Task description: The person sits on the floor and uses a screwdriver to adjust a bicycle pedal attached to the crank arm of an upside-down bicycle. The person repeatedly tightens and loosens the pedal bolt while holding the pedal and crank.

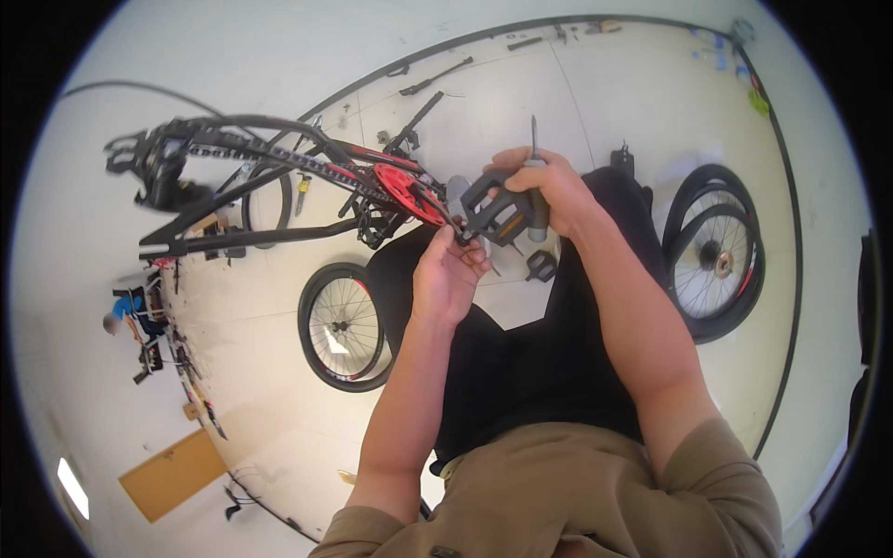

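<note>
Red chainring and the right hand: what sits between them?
In the head view, the dark pedal sits between the red chainring and the right hand, which grips it. The left hand touches it from below.

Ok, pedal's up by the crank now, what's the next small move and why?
Probably line the pedal's axle up with the crank end beside the red chainring. The right hand holds the pedal along with a thin tool, and the left hand's fingers sit right below it at the joint, ready to guide it.
</note>
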Available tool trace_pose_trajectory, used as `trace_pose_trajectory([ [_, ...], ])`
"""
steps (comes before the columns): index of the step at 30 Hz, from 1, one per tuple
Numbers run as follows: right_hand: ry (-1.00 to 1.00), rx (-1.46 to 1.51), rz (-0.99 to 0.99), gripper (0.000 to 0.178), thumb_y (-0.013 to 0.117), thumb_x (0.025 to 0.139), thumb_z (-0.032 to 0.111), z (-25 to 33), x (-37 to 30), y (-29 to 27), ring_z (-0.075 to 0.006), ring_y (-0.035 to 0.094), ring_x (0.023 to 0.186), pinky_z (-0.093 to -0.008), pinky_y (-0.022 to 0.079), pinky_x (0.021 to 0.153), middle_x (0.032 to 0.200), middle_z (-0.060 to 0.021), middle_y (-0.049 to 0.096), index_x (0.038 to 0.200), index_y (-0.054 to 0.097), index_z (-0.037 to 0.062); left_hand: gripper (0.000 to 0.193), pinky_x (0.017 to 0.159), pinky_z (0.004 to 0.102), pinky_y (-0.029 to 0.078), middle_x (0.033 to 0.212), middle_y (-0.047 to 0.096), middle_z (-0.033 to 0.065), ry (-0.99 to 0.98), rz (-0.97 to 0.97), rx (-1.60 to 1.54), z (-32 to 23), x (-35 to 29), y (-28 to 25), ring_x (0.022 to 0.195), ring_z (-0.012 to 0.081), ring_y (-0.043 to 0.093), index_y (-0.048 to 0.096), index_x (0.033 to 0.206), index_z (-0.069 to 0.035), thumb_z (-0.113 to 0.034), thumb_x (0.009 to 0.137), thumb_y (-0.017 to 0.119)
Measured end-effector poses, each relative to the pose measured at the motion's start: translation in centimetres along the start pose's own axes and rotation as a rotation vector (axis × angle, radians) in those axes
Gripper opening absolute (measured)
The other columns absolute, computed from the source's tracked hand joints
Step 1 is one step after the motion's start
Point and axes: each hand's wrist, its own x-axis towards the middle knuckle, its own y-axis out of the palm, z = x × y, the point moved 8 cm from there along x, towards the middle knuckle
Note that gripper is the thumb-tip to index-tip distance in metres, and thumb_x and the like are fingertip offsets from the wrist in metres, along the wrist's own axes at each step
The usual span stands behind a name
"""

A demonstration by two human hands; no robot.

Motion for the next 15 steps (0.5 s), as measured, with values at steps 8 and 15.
trace_pose_trajectory([
  [8, -0.11, -0.216, -0.202, 0.031, 0.069, 0.089, 0.024, -0.7, -1.0, -2.3, -0.015, 0.061, 0.079, -0.0298, 0.049, 0.068, 0.095, -0.0072, 0.067, 0.109, 0.068, 0.0002, 0.02, 0.076, 0.0364, 0.053, 0.092, 0.067, 0.0078, 0.07, 0.1, -0.044, 0.4, 1.4, -1.5, 0.078, 0.0176, 0.062, 0.062, 0.117, -0.01, -0.018, 0.099, 0.063],
  [15, -0.138, 0.017, -0.283, 0.063, 0.056, 0.096, 0.058, -2.1, -3.4, -2.2, -0.0154, 0.058, 0.082, -0.03, 0.045, 0.066, 0.099, -0.0069, 0.064, 0.125, 0.058, 0.0014, 0.013, 0.075, 0.0362, 0.054, 0.088, 0.066, 0.0051, 0.098, 0.079, -0.189, 0.5, 2.3, -1.7, 0.078, 0.0182, 0.064, 0.064, 0.106, -0.006, -0.012, 0.095, 0.067],
])
